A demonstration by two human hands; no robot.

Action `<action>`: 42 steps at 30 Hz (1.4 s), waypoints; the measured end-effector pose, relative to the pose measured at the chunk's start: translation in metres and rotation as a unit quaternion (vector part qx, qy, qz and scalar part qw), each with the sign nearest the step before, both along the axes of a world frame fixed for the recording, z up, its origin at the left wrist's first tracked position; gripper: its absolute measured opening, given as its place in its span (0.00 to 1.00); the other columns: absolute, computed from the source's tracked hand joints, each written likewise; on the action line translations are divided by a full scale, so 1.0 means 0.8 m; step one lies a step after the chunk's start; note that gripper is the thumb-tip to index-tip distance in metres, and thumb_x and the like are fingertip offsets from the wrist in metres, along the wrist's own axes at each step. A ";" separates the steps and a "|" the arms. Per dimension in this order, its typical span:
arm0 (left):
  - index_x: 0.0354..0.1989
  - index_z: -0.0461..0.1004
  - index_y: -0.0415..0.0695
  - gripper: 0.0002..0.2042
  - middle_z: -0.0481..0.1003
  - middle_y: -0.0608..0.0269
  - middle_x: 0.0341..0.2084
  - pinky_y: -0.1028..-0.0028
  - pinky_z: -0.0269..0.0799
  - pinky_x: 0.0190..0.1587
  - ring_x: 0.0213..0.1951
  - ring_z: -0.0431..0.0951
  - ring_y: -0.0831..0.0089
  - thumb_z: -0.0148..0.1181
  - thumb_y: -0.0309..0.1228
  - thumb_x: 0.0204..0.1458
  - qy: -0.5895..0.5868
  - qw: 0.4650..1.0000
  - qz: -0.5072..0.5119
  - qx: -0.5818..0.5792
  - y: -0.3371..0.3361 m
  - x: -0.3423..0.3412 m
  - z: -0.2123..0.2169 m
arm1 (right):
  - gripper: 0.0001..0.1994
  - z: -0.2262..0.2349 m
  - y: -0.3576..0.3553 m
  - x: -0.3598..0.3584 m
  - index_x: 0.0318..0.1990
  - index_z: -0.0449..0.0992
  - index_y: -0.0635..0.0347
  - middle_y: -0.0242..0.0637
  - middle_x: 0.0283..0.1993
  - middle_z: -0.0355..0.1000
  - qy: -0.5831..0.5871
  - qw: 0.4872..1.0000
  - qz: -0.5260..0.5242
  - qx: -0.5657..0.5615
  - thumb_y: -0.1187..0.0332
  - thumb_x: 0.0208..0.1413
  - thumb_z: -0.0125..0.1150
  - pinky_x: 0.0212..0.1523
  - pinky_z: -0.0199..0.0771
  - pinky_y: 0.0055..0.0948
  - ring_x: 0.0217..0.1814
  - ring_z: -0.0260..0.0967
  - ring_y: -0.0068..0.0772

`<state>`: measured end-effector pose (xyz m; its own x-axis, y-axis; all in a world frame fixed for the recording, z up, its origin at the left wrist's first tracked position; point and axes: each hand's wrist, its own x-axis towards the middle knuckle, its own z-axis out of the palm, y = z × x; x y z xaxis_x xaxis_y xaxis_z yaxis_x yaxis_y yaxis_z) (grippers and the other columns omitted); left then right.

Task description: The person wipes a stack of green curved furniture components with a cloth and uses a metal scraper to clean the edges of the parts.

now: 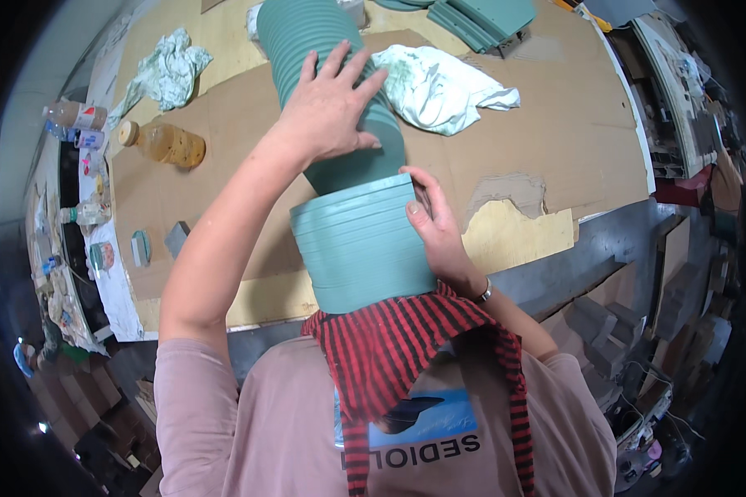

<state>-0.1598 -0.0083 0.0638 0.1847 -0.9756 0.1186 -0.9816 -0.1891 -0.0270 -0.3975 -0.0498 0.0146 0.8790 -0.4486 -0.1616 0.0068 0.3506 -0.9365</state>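
A long row of thin green rounded plates (pixel 288 41) leans in overlapping layers across the table, running away from me. My left hand (pixel 327 108) lies over its near part, fingers spread, palm down. Nearer to me, a thick stack of lighter green flat plates (pixel 360 244) stands on edge between the row and the red and black striped cloth (pixel 381 348) on my front. The fingers of my right hand (pixel 438 228) wrap round the stack's right side, thumb on the near face. Whether the stack touches the table is hidden.
Cardboard (pixel 580 124) covers much of the table. A green-stained white cloth (pixel 443 87) lies right of the row, another crumpled cloth (pixel 167 70) to the left. A bottle of amber liquid (pixel 167 145) lies at left near two small blocks. More green pieces (pixel 489 21) sit at the far side.
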 end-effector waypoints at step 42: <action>0.52 0.80 0.51 0.39 0.70 0.45 0.53 0.52 0.62 0.60 0.57 0.66 0.46 0.77 0.44 0.20 0.148 0.984 0.056 0.083 -0.013 0.000 0.075 | 0.22 -0.039 0.009 -0.015 0.64 0.64 0.60 0.45 0.64 0.62 -0.041 0.993 -0.070 -0.082 0.69 0.62 0.54 0.71 0.52 0.35 0.70 0.55 0.41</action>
<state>-0.1599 -0.0188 0.1238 0.2951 -0.9484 -0.1158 -0.9243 -0.3140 0.2168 -0.4098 -0.0427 -0.0167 0.8139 -0.5810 -0.0055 0.1239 0.1828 -0.9753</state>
